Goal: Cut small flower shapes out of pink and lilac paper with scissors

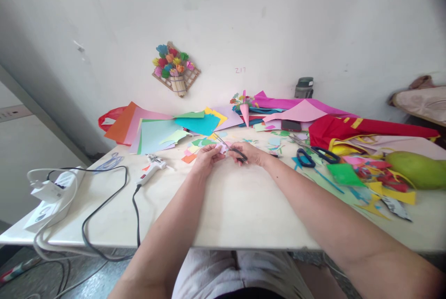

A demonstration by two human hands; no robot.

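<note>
My right hand (248, 152) is closed on the dark handles of a small pair of scissors (238, 152), whose blades point up and to the left. Pinched in the fingers of my left hand (208, 157) is a small pale pink piece of paper (223, 149), close beside the scissors. Both hands are over the middle of the table. Just beyond them lie green paper scraps (203, 142). An orange scrap (188, 158) rests to the left of my left hand.
A glue gun (152, 172) with a black cord lies left, near a white power strip (52, 201). Coloured paper sheets (156, 132) line the back. Larger blue-handled scissors (315, 155), a red cloth (348, 129) and a green fruit (418, 169) are at right.
</note>
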